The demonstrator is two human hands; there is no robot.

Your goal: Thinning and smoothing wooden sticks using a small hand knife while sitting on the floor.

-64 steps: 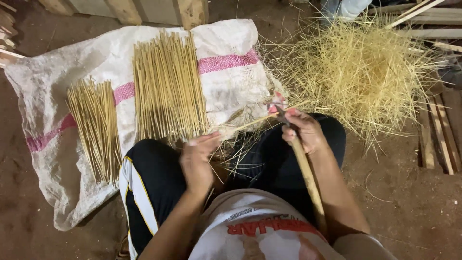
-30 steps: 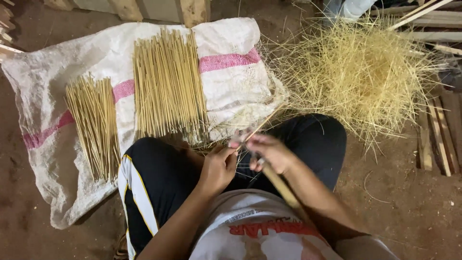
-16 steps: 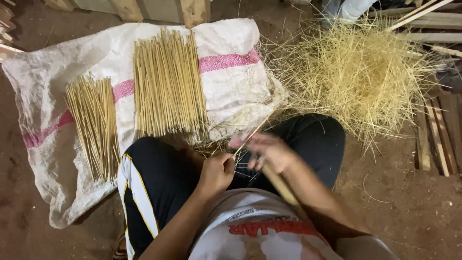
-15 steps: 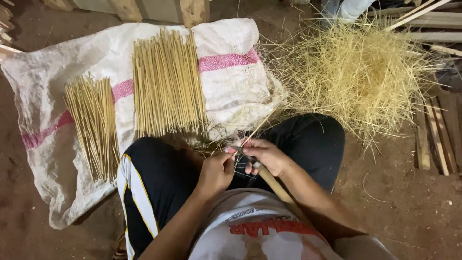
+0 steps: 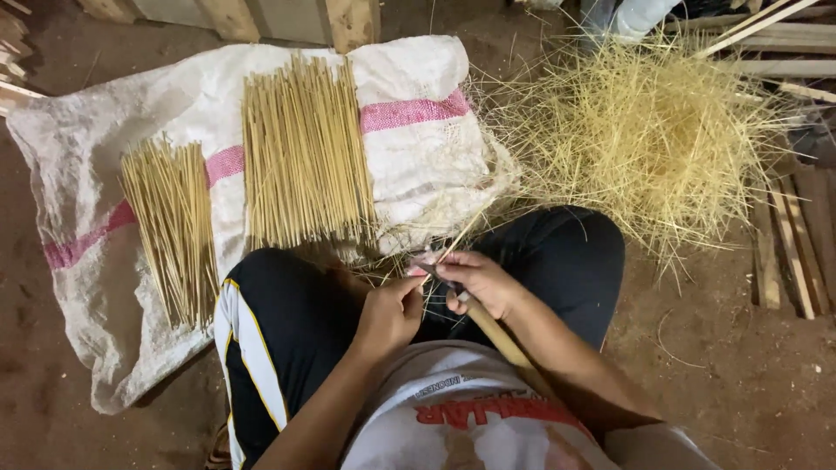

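Note:
Both my hands meet over my lap. My right hand (image 5: 481, 282) grips a knife with a long pale wooden handle (image 5: 498, 338) that runs back along my forearm. My left hand (image 5: 389, 309) pinches a thin bamboo sliver (image 5: 455, 244) that points up and away, its lower end against the blade. I sit with legs in black shorts spread apart. Ahead on a white sack (image 5: 409, 165) with a pink stripe lie two piles of trimmed sticks: a large one (image 5: 303, 157) in the middle and a smaller one (image 5: 171, 228) to the left.
A big loose heap of straw-like shavings (image 5: 644, 139) lies at the upper right on the dirt floor. Wooden slats (image 5: 788, 252) lie at the right edge, and timber blocks (image 5: 287, 16) stand beyond the sack. Another person's leg (image 5: 623, 16) shows at the top.
My right hand came back from the shavings heap toward my lap. Both hands then closed together on the sliver and have stayed there with small movements.

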